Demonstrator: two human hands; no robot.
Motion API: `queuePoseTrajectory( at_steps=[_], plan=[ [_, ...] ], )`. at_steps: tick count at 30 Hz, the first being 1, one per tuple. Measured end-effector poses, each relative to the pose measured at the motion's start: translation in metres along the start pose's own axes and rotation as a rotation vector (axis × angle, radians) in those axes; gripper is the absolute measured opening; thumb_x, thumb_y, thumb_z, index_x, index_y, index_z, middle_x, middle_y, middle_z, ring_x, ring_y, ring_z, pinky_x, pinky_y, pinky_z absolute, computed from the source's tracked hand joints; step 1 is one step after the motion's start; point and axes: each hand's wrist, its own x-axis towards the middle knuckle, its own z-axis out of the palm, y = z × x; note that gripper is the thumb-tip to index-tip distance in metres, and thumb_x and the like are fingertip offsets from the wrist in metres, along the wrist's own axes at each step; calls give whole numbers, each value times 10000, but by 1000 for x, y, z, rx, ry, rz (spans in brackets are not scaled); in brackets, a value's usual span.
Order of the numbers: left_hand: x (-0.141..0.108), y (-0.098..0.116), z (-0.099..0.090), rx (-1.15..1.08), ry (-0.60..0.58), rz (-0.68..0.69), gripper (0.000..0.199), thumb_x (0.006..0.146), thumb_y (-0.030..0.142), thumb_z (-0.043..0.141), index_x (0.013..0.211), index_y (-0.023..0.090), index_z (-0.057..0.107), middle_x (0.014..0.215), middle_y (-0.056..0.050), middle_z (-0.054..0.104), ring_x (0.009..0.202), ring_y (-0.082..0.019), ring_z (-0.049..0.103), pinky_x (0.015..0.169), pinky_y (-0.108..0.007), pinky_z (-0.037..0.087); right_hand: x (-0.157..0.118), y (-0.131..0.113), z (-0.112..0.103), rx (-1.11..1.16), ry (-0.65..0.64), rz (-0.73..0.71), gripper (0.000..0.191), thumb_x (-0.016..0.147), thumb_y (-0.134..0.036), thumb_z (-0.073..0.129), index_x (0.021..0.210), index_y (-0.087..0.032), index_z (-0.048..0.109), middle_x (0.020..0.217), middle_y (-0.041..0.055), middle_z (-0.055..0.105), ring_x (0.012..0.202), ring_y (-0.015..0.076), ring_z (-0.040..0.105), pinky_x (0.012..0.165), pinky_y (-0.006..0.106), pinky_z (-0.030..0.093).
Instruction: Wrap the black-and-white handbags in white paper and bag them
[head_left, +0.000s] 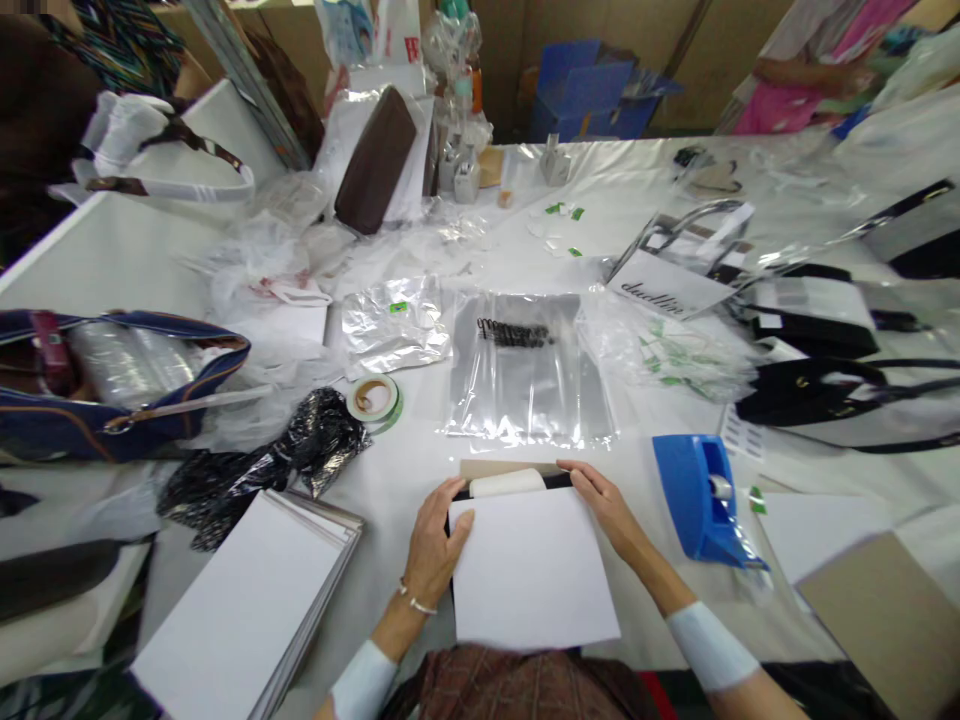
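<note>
A white sheet (536, 580) lies over a flat black item (556, 481) at the table's front edge, before my body. Between them, at the far end, a rounded white piece (508, 483) sticks out, with a strip of brown cardboard (487, 466) behind it. My left hand (436, 530) grips the left edge, thumb on the sheet and fingers at the black item's corner. At the far right corner my right hand (604, 505) holds the black item's edge, its fingertips by the cardboard's end. Beyond them lies a clear plastic bag (525, 390) with black print.
Left are a stack of white sheets (247, 610), crumpled black plastic (277, 455), a tape roll (373, 398) and a navy bag (120, 375). Right stand a blue tape dispenser (690, 500) and black handbags (810, 395). Two other people are partly visible across the table.
</note>
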Motion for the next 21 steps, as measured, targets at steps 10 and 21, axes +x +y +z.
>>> queuePoseTrajectory(
  at_steps=[10,21],
  plan=[
    [-1,-5,21,-277,132,-164,546,936,479,431,1403,202,385,1489,-125,467,1419,-274,399,1218,-478,284,-1,-3,23,-34,89,-90,391,778,-561,657,984,-230,692,1088,80,722,1082,302,629,1028,466,455],
    [43,-22,-5,-335,-84,-21,644,923,622,400,1395,190,472,1462,-137,527,1391,-276,456,1159,-444,383,-9,17,8,-39,211,-71,523,869,-652,470,1055,-224,704,1143,103,724,1127,315,629,1041,481,477]
  ],
)
